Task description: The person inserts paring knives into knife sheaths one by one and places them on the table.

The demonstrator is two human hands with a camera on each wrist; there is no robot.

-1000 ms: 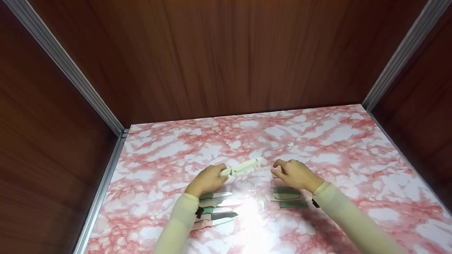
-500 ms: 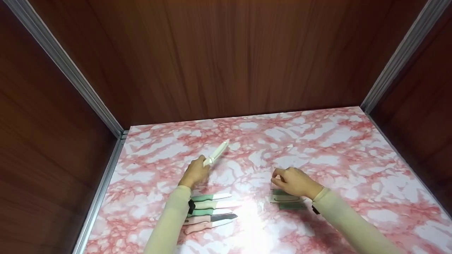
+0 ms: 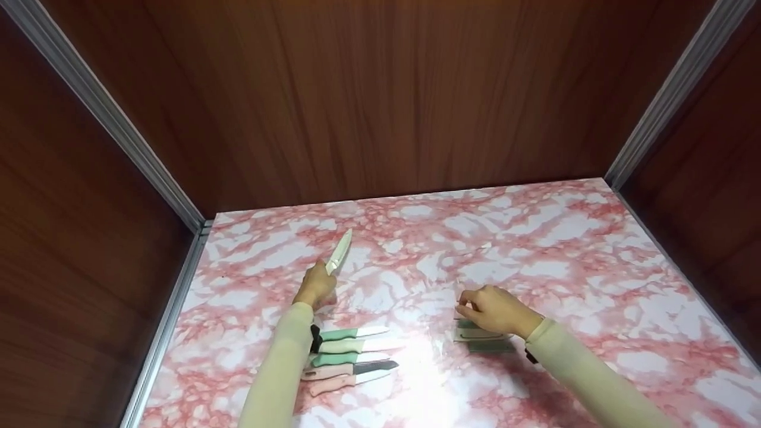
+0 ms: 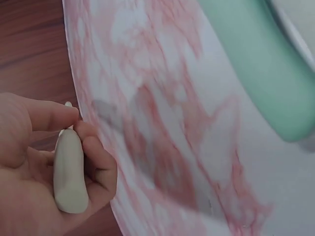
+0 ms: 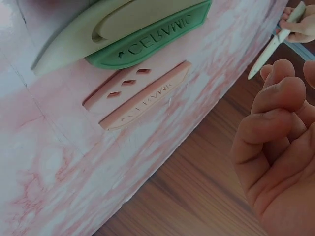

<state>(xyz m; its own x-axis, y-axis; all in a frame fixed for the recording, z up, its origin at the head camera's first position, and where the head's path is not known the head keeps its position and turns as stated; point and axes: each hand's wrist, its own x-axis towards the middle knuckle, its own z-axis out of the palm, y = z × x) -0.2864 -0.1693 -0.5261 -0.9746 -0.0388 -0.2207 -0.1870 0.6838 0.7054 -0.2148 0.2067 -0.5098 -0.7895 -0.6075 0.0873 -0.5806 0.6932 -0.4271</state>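
My left hand (image 3: pixel 317 286) grips a knife by its cream handle (image 4: pixel 70 172), out over the far left of the table. The pale knife (image 3: pixel 340 249) points away from me; whether its blade is bare or covered I cannot tell. My right hand (image 3: pixel 498 310), fingers loosely curled, holds nothing and hovers above a group of flat blade covers. The right wrist view shows a cream cover (image 5: pixel 118 27), a green cover (image 5: pixel 152 42) marked CERAMIC, and two pink covers (image 5: pixel 167 86). In the head view the right hand hides the pink ones.
Left of centre lies a row of knives, blades pointing right: a green-handled knife (image 3: pixel 339 335), a cream-handled knife (image 3: pixel 342 346), another green one and two pink ones. Brown panels (image 3: pixel 386 101) wall in the pink-and-white marbled table (image 3: pixel 535 238). Glare whitens its front middle.
My left hand has carried the knife left and away from the right hand, turning it from pointing right to pointing away. The right hand has sunk slightly and otherwise stayed over the covers.
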